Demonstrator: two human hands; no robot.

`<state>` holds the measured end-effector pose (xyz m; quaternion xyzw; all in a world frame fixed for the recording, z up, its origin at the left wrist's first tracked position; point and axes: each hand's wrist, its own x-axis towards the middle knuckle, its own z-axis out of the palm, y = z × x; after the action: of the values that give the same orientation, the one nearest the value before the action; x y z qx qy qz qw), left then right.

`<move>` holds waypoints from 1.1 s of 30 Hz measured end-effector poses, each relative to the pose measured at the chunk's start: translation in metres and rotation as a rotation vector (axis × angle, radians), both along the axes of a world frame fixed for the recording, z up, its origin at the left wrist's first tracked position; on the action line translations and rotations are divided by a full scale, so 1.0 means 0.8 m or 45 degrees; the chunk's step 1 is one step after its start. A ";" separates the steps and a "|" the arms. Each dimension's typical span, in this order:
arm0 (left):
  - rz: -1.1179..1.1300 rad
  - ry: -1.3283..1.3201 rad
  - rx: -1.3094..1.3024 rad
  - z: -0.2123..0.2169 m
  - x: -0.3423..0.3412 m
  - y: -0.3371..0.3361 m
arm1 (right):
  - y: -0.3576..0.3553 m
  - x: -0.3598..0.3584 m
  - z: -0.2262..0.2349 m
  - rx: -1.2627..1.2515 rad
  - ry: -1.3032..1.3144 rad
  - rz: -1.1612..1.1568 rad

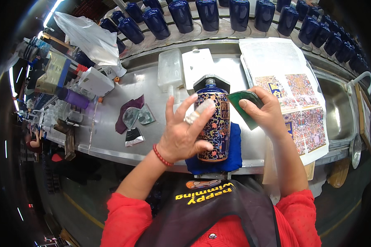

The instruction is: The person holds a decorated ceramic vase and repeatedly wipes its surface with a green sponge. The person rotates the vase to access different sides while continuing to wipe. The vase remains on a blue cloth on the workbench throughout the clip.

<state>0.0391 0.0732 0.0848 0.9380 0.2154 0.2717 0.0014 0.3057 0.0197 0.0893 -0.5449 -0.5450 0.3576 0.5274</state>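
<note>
A dark blue bottle (pixel 217 142) covered in a colourful floral pattern sits before me, its neck pointing away, above a folded blue cloth (pixel 236 150) at the counter's near edge. My left hand (pixel 177 136) has its fingers spread over the bottle's left side; whether the fingertips press on it I cannot tell. A white wrapping covers part of one finger. In my right hand (pixel 270 111) a flat green scraper (pixel 242 110) is pinched between thumb and fingers, just right of the bottle's upper part. Behind the bottle's neck is a grey angular holder (pixel 222 83).
Printed floral transfer sheets (pixel 309 131) lie at the right, beside a metal sink (pixel 338 107). Dark and greenish flat pieces (pixel 131 117) rest on the left. A translucent plastic container (pixel 170 70) stands behind. Several blue bottles (pixel 207 16) line the curved conveyor at the back.
</note>
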 end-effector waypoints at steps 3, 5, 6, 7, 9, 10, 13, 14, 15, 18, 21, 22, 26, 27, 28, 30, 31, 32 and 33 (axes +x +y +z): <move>-0.006 0.049 0.032 0.011 0.011 0.038 | -0.007 0.002 -0.007 0.015 -0.003 0.039; -0.017 0.016 -0.011 0.012 0.012 0.037 | -0.011 0.004 -0.008 -0.010 -0.092 0.002; -0.030 0.003 0.002 0.012 0.010 0.031 | -0.012 0.004 -0.007 0.054 -0.116 0.010; -0.034 -0.003 -0.003 0.011 0.006 0.021 | -0.014 0.005 -0.005 0.027 -0.154 -0.014; -0.059 -0.030 0.042 0.007 0.000 0.004 | -0.015 0.005 -0.001 0.022 -0.215 -0.061; -0.038 -0.011 -0.002 0.006 -0.001 0.004 | -0.016 0.005 0.000 0.043 -0.176 -0.036; -0.049 -0.014 -0.023 0.005 0.002 0.022 | -0.019 0.005 -0.001 0.018 -0.111 -0.009; -0.047 -0.016 0.016 0.005 0.005 0.030 | -0.020 0.005 -0.003 0.016 -0.104 0.000; -0.061 -0.034 0.022 0.005 0.007 0.036 | -0.021 0.006 -0.005 0.033 -0.099 0.029; -0.043 -0.065 0.003 0.005 0.010 0.035 | -0.024 0.007 -0.008 0.080 -0.132 -0.009; -0.083 -0.138 0.025 0.002 0.003 0.010 | -0.024 0.008 -0.004 0.057 -0.147 -0.053; -0.089 -0.159 0.036 0.002 0.001 0.006 | -0.023 0.008 -0.002 0.025 -0.127 -0.040; -0.039 -0.122 -0.027 0.002 0.006 0.029 | -0.022 0.006 0.002 0.024 -0.131 0.019; -0.059 -0.142 -0.027 0.003 0.009 0.036 | -0.022 0.005 0.000 0.068 -0.163 0.057; -0.062 -0.150 -0.048 0.003 0.011 0.042 | -0.024 0.004 -0.002 0.043 -0.139 0.026; -0.080 -0.156 -0.069 0.003 0.013 0.047 | -0.026 0.004 -0.008 0.079 -0.114 0.010; -0.074 -0.155 -0.071 0.002 0.012 0.043 | -0.027 0.003 -0.011 0.045 -0.152 0.015; -0.067 -0.155 -0.071 0.001 0.011 0.037 | -0.025 0.002 -0.013 0.087 -0.197 0.028; -0.041 -0.142 -0.076 -0.001 0.008 0.029 | -0.024 0.001 -0.013 0.130 -0.241 0.045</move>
<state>0.0454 0.0963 0.0844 0.9243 0.2077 0.3169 0.0458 0.3066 0.0001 0.0788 -0.5389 -0.6195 0.2857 0.4941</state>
